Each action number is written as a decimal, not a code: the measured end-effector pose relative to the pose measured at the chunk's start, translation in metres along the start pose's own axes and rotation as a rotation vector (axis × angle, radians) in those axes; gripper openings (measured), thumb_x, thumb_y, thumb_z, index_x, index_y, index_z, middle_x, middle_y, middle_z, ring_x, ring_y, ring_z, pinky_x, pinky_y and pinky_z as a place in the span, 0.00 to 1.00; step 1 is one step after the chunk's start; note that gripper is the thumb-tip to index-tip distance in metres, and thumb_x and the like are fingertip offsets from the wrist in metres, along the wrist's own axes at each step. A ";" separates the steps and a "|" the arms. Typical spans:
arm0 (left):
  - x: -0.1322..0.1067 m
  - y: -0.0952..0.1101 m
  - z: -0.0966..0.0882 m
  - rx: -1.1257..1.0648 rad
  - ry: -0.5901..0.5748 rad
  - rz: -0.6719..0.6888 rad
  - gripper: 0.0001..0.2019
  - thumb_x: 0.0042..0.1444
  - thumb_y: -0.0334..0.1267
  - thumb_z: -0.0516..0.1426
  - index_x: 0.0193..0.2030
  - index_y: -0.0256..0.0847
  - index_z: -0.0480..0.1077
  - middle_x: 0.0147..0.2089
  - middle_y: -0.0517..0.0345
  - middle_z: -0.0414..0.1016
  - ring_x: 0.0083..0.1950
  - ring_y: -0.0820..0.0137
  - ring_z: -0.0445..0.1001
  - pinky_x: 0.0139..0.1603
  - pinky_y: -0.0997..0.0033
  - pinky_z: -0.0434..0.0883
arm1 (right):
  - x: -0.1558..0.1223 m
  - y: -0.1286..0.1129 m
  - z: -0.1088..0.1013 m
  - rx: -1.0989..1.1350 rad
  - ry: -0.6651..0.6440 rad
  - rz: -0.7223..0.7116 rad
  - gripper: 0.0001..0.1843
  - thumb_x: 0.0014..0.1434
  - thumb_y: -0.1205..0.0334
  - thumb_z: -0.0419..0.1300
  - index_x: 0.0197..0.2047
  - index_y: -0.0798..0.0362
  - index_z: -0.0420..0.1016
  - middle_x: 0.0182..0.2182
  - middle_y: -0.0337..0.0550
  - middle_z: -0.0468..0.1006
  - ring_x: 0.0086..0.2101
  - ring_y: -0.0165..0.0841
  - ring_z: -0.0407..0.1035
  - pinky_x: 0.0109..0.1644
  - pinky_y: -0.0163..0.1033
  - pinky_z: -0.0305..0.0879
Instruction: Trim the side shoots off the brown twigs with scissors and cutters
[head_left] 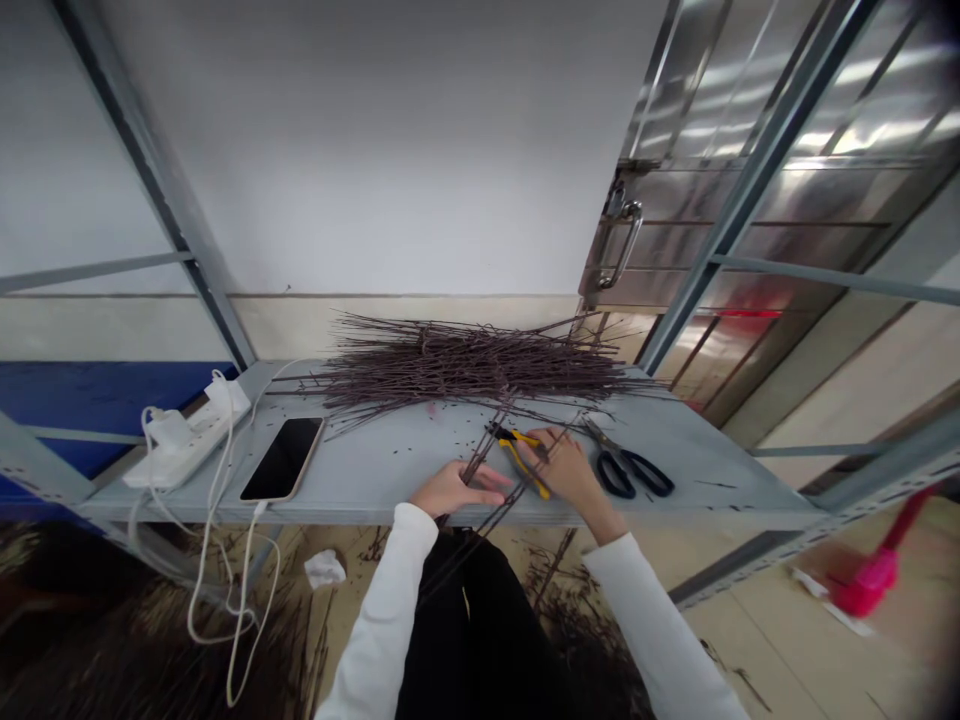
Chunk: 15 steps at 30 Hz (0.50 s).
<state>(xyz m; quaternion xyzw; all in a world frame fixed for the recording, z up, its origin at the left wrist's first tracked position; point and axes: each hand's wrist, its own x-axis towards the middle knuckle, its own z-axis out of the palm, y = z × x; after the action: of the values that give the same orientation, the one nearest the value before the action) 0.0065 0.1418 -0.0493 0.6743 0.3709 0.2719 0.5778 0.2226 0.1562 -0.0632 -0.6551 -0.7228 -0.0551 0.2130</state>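
Curling narrowly over the yellow-handled pliers, the right hand seems to hold them among long thin twigs, which slant from the person's lap up across the metal shelf, their long axis pointing forward and to the right. The left hand lies low beside those twigs, fingers almost flat, apparently to steady them, though whether it grips them I cannot tell. Just right of the hands, black-handled scissors lie within easy reach, while a smartphone sits well left, perhaps kept away from the scattered bits, with a white cable dropping off the shelf near a power strip. Farther back, a heap of dark twigs lies along the shelf's rear, long axis running left to right, before a white wall
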 end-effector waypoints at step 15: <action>0.007 0.002 -0.002 0.089 -0.167 -0.057 0.21 0.40 0.43 0.67 0.43 0.39 0.79 0.29 0.58 0.80 0.33 0.66 0.76 0.40 0.71 0.67 | -0.037 0.121 0.001 -0.025 0.063 0.301 0.18 0.56 0.52 0.52 0.44 0.57 0.65 0.39 0.57 0.73 0.42 0.47 0.69 0.47 0.48 0.62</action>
<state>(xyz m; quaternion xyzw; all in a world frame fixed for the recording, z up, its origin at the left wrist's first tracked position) 0.0090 0.1486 -0.0478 0.7088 0.3520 0.1815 0.5837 0.3413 0.1388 -0.1019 -0.7566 -0.6086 -0.0523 0.2332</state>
